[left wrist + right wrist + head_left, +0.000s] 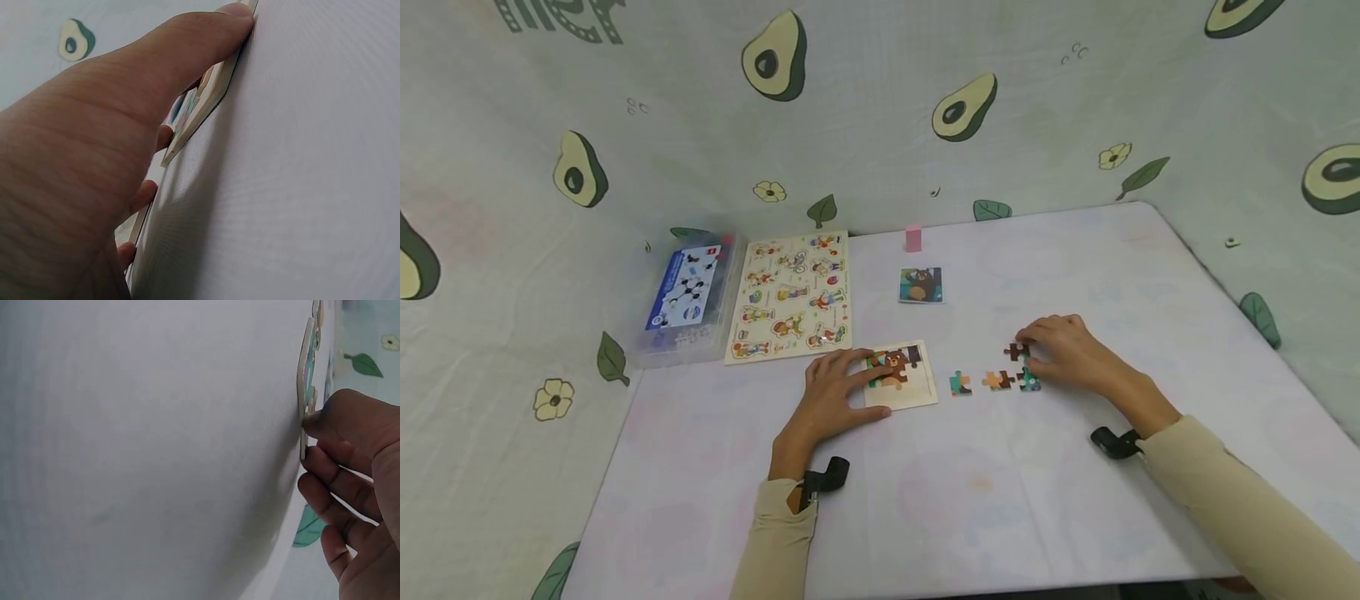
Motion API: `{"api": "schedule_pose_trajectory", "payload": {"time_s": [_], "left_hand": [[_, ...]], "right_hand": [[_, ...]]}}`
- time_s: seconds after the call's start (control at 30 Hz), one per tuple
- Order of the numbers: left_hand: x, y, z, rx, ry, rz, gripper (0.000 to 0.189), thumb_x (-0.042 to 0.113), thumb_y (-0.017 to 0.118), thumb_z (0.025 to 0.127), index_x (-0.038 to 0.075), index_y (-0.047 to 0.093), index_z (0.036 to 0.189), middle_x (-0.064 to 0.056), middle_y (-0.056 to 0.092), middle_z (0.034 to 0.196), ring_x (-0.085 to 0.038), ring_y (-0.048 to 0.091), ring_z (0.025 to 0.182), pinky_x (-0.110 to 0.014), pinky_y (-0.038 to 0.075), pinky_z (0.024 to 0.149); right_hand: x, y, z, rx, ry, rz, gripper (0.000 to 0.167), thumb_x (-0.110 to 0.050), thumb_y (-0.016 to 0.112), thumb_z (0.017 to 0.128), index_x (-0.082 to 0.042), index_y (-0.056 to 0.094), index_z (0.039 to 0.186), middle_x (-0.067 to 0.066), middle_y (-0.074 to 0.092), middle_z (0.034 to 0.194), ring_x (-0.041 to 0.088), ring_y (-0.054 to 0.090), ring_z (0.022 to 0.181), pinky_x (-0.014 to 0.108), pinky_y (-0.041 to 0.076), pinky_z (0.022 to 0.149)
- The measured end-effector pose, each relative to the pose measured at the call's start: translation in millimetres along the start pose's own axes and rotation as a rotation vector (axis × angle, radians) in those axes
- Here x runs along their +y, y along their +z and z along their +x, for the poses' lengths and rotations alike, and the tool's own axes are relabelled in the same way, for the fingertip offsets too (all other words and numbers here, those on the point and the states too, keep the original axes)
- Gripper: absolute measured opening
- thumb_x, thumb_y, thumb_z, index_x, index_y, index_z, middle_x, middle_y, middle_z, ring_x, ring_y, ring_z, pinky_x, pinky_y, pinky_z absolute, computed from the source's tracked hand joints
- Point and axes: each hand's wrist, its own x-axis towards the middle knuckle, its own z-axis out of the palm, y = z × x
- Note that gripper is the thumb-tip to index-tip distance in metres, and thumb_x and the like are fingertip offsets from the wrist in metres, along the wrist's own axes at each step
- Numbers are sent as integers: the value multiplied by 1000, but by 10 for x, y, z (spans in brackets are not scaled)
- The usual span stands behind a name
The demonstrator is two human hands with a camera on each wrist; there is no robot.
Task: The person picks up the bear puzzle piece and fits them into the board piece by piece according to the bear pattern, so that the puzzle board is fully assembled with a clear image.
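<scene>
My left hand (831, 400) rests with spread, nearly straight fingers on a small wooden puzzle tray (928, 385). Joined pieces of a bear picture (891, 371) fill part of the tray. Seen from the left wrist, the thumb (206, 37) lies along the tray's near edge. To the right, my right hand (1075, 358) pinches a brown puzzle piece (1017, 352) between thumb and forefinger, partly covering it. Just below is a green puzzle piece (1028, 382). An orange-and-brown piece (998, 381) and a teal piece (960, 383) lie between that group and the tray.
Behind the tray lie a square bear picture (921, 285) and a pink block (913, 238). At the back left, a wooden board with printed figures (790, 321) sits beside a clear plastic box (688, 292). An avocado-print cloth (865, 125) hangs behind the table.
</scene>
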Motion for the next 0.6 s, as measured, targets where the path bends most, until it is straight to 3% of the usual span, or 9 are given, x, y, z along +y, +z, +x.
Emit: {"api": "schedule_pose_trajectory", "payload": {"time_s": [0.17, 0.33, 0.6], "left_hand": [[-7, 0, -6, 2, 10, -12, 65, 69, 69, 82, 44, 56, 141, 6, 39, 153, -25, 28, 141, -56, 15, 110], [1, -11, -7, 3, 5, -12, 65, 68, 68, 82, 44, 57, 141, 6, 39, 153, -25, 27, 141, -55, 15, 110], [5, -13, -2, -6, 0, -14, 65, 69, 67, 83, 43, 56, 141, 6, 39, 153, -27, 27, 142, -55, 15, 110]], "right_hand": [[-7, 7, 16, 47, -15, -55, 30, -13, 76, 84, -3, 72, 112, 11, 68, 109, 34, 59, 105, 54, 34, 88], [-15, -7, 23, 98, -37, -38, 29, -12, 77, 82, -4, 72, 110, 10, 68, 107, 33, 59, 104, 53, 33, 89], [-145, -85, 90, 91, -59, -1, 31, -10, 79, 81, -4, 72, 110, 9, 68, 109, 33, 59, 106, 53, 33, 90]]}}
